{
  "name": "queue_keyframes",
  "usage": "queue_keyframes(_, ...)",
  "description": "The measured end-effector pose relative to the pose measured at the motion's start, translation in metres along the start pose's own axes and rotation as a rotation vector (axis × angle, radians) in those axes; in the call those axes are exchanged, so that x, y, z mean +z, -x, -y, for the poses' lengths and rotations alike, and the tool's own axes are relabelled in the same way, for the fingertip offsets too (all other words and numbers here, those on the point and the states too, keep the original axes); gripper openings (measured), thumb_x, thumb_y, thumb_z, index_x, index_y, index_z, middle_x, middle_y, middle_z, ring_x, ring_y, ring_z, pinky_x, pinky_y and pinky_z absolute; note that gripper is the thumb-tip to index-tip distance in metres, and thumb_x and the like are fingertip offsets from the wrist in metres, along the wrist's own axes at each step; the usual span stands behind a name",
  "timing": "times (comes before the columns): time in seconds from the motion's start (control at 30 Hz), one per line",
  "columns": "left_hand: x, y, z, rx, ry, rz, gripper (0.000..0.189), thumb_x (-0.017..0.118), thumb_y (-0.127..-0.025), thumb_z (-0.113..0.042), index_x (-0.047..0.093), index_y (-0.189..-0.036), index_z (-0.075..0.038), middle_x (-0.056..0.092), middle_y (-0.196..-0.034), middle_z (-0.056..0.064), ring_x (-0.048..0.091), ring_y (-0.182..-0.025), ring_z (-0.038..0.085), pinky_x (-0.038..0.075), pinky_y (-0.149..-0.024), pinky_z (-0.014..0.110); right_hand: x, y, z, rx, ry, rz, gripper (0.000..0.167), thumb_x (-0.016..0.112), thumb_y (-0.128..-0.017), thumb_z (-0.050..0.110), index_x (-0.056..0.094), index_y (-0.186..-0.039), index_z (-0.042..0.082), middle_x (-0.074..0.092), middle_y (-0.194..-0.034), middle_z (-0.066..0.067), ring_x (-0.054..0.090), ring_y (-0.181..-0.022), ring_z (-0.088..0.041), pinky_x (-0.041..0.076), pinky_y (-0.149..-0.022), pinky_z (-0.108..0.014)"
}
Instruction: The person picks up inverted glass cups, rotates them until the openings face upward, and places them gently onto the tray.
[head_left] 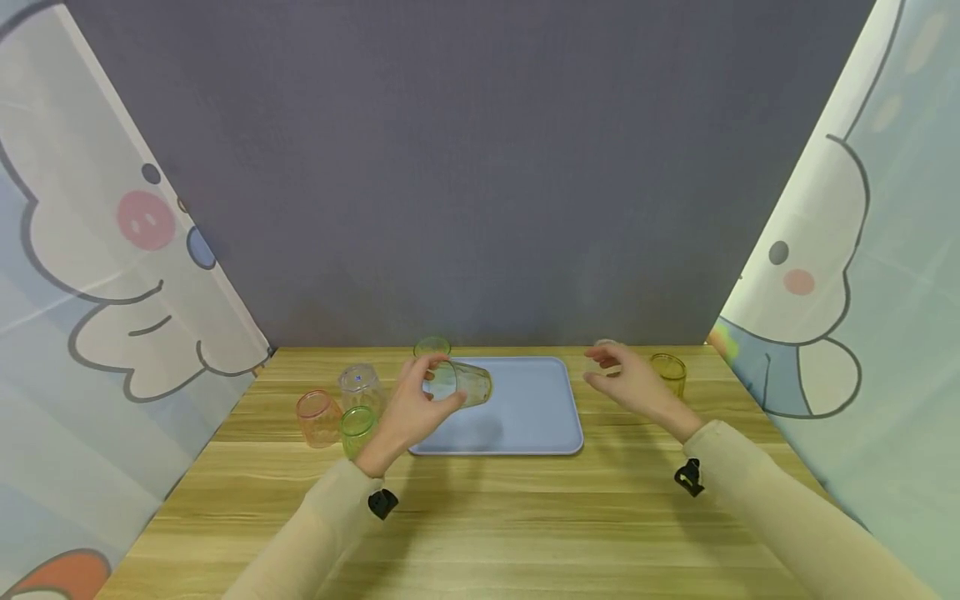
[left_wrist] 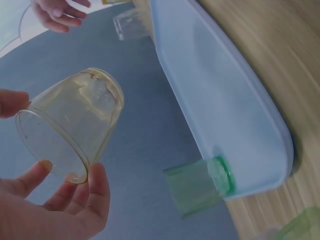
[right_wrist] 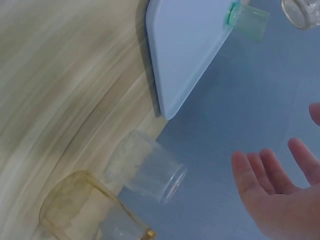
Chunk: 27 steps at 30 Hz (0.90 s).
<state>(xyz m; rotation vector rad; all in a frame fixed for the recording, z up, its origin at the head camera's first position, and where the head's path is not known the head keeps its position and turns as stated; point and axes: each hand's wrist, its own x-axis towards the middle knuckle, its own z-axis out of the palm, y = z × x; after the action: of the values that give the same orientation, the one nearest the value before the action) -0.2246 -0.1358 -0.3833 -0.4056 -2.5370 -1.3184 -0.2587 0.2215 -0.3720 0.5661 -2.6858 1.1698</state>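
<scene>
Your left hand (head_left: 414, 408) has its fingers clamped around the rim of a pale yellow glass (head_left: 474, 385), which you hold on its side above the blue tray (head_left: 528, 408), its mouth toward your palm and its base pointing right. Your right hand (head_left: 630, 385) hangs to the right of the tray, fingers and thumb apart, near a clear glass (right_wrist: 145, 167) and an amber glass (head_left: 669, 377) on the worktop (head_left: 487, 525). At the tray's far left corner stands a green glass (left_wrist: 197, 184). Left of your left hand, a pink glass (head_left: 319, 423), a faintly purple glass (head_left: 361, 388) and a lime-green glass (head_left: 357, 432) stand grouped close together.
</scene>
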Motion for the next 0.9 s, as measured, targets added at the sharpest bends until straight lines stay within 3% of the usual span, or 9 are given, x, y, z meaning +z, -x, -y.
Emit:
queue_keyframes(0.17,0.0,-0.002,0.001,0.015,-0.109,0.002,0.06,0.076,-0.086,-0.036,0.056,-0.138,-0.016,0.052,-0.13,0.01,0.052,-0.119,0.029,0.05,-0.088,0.049,-0.004,0.002,0.001,-0.012,0.025,-0.002,0.042,0.069,-0.097,0.018,0.061,-0.132,-0.003,0.061,-0.126,-0.022,0.056,-0.116,-0.042,0.049,-0.096,-0.057)
queue_keyframes(0.33,-0.001,-0.004,-0.001,0.006,-0.152,0.017,0.06,0.076,-0.086,-0.037,0.057,-0.138,-0.015,0.052,-0.131,0.011,0.052,-0.121,0.033,0.047,-0.095,0.055,-0.006,0.001,-0.001,-0.036,0.078,-0.008,0.041,0.07,-0.095,0.018,0.062,-0.129,-0.003,0.061,-0.122,-0.022,0.056,-0.113,-0.041,0.051,-0.094,-0.058)
queue_keyframes(0.9,0.0,-0.016,0.003,-0.009,-0.284,0.031,0.06,0.077,-0.083,-0.038,0.06,-0.135,-0.014,0.053,-0.126,0.012,0.05,-0.114,0.032,0.049,-0.087,0.051,-0.021,-0.005,-0.01,-0.036,0.264,0.02,0.045,0.067,-0.094,0.02,0.062,-0.131,-0.004,0.059,-0.126,-0.027,0.056,-0.114,-0.046,0.048,-0.093,-0.06)
